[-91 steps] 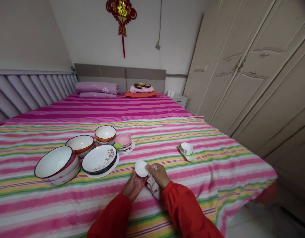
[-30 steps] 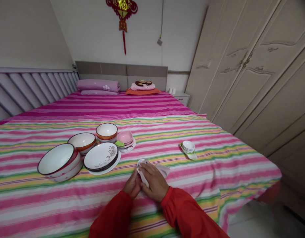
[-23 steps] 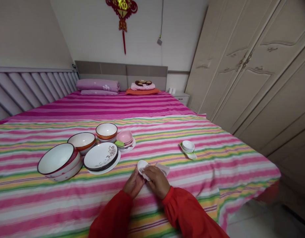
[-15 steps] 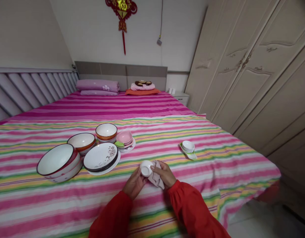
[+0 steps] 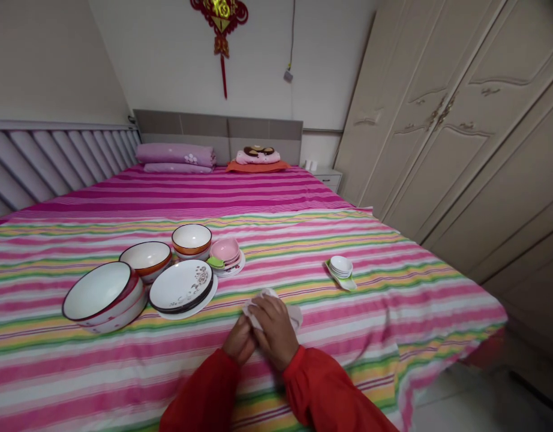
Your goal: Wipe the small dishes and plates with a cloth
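Observation:
Above the striped cloth, my right hand [image 5: 276, 330] presses a pale pink cloth [image 5: 295, 314] over a small white bowl, its fingers curled across the top. The bowl itself is almost wholly covered by the cloth and fingers. My left hand [image 5: 241, 339] is closed beside it, gripping the bowl from the left and below; its fingertips are partly hidden. To the right, a stack of small white bowls [image 5: 341, 265] sits on a green-and-white spoon-shaped dish [image 5: 347, 282].
On the left stand large white bowls with red sides [image 5: 101, 294], two groups of brown-sided bowls [image 5: 146, 258] [image 5: 192, 239], stacked flowered plates [image 5: 180, 285], and pink bowls [image 5: 225, 249] on a small plate. Folded bedding [image 5: 175, 155] lies by the headboard [image 5: 204, 129]; a wardrobe [image 5: 438, 120] rises on the right.
My right hand has moved left with the cloth and now covers the small white bowl, which showed plainly before. My left hand stays at the bowl. The other dishes have not moved.

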Demonstrator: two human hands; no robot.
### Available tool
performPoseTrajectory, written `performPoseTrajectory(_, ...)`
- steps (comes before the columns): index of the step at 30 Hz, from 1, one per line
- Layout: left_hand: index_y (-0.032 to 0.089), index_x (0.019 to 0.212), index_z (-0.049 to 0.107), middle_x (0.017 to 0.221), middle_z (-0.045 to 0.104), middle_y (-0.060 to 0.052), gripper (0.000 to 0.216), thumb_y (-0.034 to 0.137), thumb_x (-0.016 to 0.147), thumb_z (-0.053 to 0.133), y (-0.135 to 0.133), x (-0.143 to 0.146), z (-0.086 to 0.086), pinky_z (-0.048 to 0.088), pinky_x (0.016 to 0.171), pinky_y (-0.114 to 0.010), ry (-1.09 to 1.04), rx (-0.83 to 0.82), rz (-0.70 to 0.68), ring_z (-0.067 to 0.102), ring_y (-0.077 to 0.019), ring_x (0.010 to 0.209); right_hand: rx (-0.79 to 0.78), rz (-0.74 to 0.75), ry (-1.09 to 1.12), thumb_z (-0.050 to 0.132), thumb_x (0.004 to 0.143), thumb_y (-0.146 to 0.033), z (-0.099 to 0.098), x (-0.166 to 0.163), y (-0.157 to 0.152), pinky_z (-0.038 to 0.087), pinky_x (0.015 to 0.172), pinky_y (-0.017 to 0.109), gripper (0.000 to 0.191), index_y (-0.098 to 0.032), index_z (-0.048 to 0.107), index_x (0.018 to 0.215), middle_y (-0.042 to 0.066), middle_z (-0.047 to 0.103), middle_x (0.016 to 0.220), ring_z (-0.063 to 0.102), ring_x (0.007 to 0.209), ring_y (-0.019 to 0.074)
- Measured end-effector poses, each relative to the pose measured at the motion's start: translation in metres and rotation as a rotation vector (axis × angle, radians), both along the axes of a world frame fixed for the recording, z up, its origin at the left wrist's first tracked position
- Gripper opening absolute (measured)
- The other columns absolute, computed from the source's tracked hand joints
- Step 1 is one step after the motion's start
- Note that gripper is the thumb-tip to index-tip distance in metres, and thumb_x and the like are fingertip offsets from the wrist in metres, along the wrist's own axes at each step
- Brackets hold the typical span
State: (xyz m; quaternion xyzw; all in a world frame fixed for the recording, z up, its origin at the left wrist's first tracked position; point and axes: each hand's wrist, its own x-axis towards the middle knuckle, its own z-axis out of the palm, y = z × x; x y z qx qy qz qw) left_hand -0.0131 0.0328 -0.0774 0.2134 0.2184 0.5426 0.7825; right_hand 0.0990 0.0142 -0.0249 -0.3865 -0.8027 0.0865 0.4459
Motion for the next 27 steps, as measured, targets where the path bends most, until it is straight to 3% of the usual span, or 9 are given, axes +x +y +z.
performPoseTrajectory(2, 0.019, 0.108, 0.061, 0.097, 0.068, -0.002, 0.030, 0.013, 0.079, 0.055, -0.001, 0.001, -0.002, 0.037, 0.098, -0.031, 0.003, -0.006, -0.003, 0.057, -0.0169, 0.104, -0.011, -0.025, -0.154, 0.053, 0.078, -0.017, -0.001, -0.006, 0.001, 0.024, 0.104, 0.049, 0.036, -0.021, 0.056, 0.115, 0.008, 0.056, 0.120, 0.041, 0.119, 0.0256)
performPoseTrajectory(5, 0.021, 0.110, 0.060, 0.095, 0.068, -0.001, 0.038, 0.008, 0.074, 0.059, -0.001, 0.000, -0.003, 0.041, 0.091, -0.026, 0.002, -0.006, -0.010, 0.060, -0.0136, 0.097, -0.034, -0.070, -0.152, 0.051, 0.077, -0.015, -0.002, -0.009, 0.010, 0.026, 0.103, 0.047, 0.034, -0.021, 0.058, 0.110, 0.008, 0.057, 0.117, 0.041, 0.117, 0.0250)
performPoseTrajectory(11, 0.018, 0.109, 0.061, 0.089, 0.070, -0.002, 0.034, 0.013, 0.076, 0.063, 0.001, -0.003, 0.002, 0.043, 0.082, -0.022, -0.032, -0.028, -0.039, 0.062, -0.0098, 0.082, -0.115, -0.126, 0.255, 0.042, 0.086, -0.019, -0.006, -0.003, 0.028, 0.038, 0.096, 0.038, 0.027, -0.019, 0.061, 0.105, 0.008, 0.060, 0.108, 0.050, 0.106, 0.0202)
performPoseTrajectory(17, 0.023, 0.129, 0.045, 0.103, 0.070, -0.004, 0.048, 0.012, 0.083, 0.053, 0.004, -0.005, -0.002, 0.041, 0.094, -0.026, -0.100, -0.049, -0.029, 0.063, -0.0129, 0.095, -0.359, -0.188, 0.602, 0.047, 0.089, -0.034, -0.023, 0.005, 0.019, 0.042, 0.094, 0.036, 0.034, -0.015, 0.058, 0.114, 0.010, 0.061, 0.114, 0.055, 0.107, 0.0203)
performPoseTrajectory(23, 0.026, 0.134, 0.038, 0.113, 0.066, -0.005, 0.051, 0.012, 0.086, 0.049, 0.007, -0.006, -0.006, 0.040, 0.099, -0.028, -0.129, -0.087, 0.024, 0.062, -0.0125, 0.100, -0.121, -0.214, 0.318, 0.035, 0.091, -0.017, -0.053, 0.002, -0.016, 0.034, 0.105, 0.045, 0.047, -0.020, 0.036, 0.138, 0.010, 0.039, 0.141, 0.033, 0.131, 0.0220)
performPoseTrajectory(27, 0.021, 0.129, 0.046, 0.103, 0.070, -0.005, 0.045, 0.015, 0.085, 0.051, 0.007, -0.007, -0.009, 0.043, 0.096, -0.025, -0.122, -0.087, 0.017, 0.064, -0.0122, 0.093, 0.082, -0.114, 0.041, 0.036, 0.085, -0.008, -0.060, -0.005, -0.024, 0.032, 0.105, 0.052, 0.059, -0.020, 0.025, 0.142, 0.012, 0.031, 0.145, 0.028, 0.134, 0.0247)
